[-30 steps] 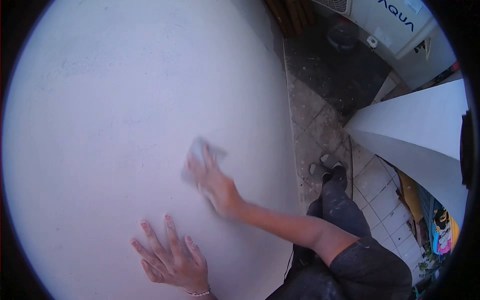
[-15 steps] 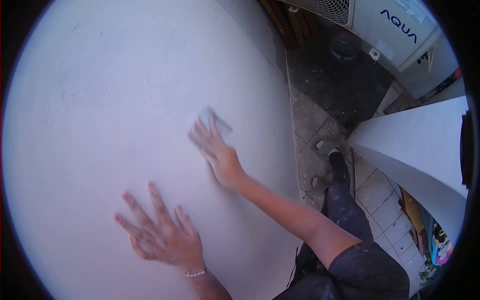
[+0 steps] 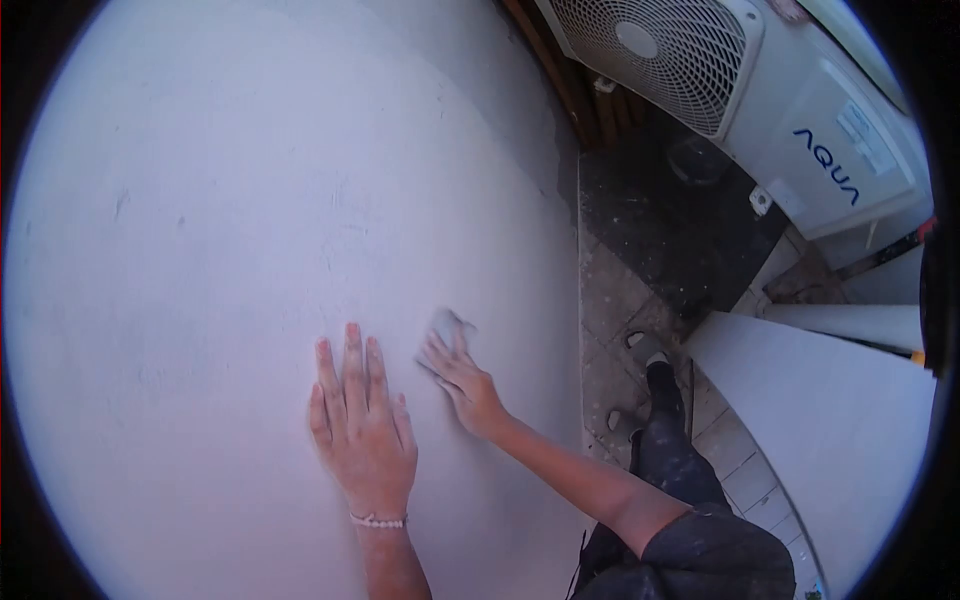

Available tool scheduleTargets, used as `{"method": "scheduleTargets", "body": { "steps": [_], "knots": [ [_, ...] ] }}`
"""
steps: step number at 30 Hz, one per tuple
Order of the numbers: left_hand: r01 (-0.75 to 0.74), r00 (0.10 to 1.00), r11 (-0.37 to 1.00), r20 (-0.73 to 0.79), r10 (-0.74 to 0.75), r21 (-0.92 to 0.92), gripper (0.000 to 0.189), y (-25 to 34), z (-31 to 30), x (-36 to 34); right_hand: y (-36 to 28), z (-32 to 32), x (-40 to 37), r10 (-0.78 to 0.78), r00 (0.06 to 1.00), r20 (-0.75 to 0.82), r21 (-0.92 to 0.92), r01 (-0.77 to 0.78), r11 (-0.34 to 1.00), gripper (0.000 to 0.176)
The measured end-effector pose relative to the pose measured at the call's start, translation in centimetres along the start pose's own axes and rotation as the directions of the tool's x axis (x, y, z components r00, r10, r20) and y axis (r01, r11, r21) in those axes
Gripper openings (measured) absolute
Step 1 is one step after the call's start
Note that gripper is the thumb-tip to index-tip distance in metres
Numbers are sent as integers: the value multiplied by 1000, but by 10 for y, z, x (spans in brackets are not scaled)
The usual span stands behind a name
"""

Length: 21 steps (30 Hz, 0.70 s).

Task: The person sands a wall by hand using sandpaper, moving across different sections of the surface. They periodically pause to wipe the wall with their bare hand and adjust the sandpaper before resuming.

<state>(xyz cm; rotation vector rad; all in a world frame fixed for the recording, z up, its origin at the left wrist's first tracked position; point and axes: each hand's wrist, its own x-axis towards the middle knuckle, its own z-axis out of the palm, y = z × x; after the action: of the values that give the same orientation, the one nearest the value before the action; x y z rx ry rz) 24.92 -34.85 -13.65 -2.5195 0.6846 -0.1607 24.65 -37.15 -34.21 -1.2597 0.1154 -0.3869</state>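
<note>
A large pale wall (image 3: 200, 430) fills the left and middle of the view, with a few small dark scuffs on it. My left hand (image 3: 365, 430), with a beaded bracelet at the wrist, lies flat against this wall, fingers stretched and holding nothing. To its right and a little higher, my right hand (image 3: 470, 390) presses a grey sheet, apparently sandpaper (image 3: 450, 325), to the surface. The sheet's edges show beyond my fingertips, smeared by motion. Part of it is hidden under the fingers.
An air-conditioner outdoor unit (image 3: 740, 90) stands at upper right, above a dark mat (image 3: 670, 200) on the tiled floor (image 3: 735, 460). A white panel (image 3: 820, 410) juts in at right. My legs and shoes are below, beside the wall's base.
My right hand has slid the sheet down the wall. My left hand has shifted right, its fingers closer together and pointing more upright. The view has tilted, showing more of the outdoor unit.
</note>
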Motion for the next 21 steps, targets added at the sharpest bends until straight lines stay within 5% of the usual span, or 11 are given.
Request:
{"method": "scheduleTargets", "body": {
  "steps": [2, 5, 6, 8, 10, 12, 15, 18, 21],
  "knots": [
    [-32, 999, 999, 36, 33, -23, 58, -3, -14, 11, 50, -6, 4, 30, 997, -65, -84, -35, 996, 55],
    [-71, 998, 991, -10, 70, -118, 54, -13, -20, 23, 41, -13, 77, 122, 932, -341, 25, -121, 992, 55],
    [-85, 996, 984, -42, 79, -159, 52, -16, -19, 27, 26, -14, 94, 130, 931, -342, 45, -121, 992, 55],
    [-103, 992, 984, -90, 90, -147, 47, -17, -13, 36, -5, 1, 97, -167, 943, -287, -33, 165, 986, 54],
    [-113, 989, 983, -115, 96, -147, 44, -16, -10, 45, -8, 9, 80, -289, 947, -138, -84, 280, 956, 54],
    [-112, 987, 981, -131, 92, -157, 41, -15, -13, 55, -2, -1, 50, -236, 967, 94, -130, 247, 960, 56],
    [-132, 984, 981, -136, 112, -146, 38, -19, -22, 61, 40, -23, 58, 64, 978, -199, -4, -66, 998, 56],
    [-233, 960, 970, -174, 219, -67, 36, -27, -9, 57, 24, -34, 130, 7, 951, -309, 18, -2, 1000, 55],
    [-192, 967, 981, -170, 191, 11, 34, -21, -2, 62, -32, -21, 149, -244, 957, -156, -111, 228, 967, 58]
  ]
}}
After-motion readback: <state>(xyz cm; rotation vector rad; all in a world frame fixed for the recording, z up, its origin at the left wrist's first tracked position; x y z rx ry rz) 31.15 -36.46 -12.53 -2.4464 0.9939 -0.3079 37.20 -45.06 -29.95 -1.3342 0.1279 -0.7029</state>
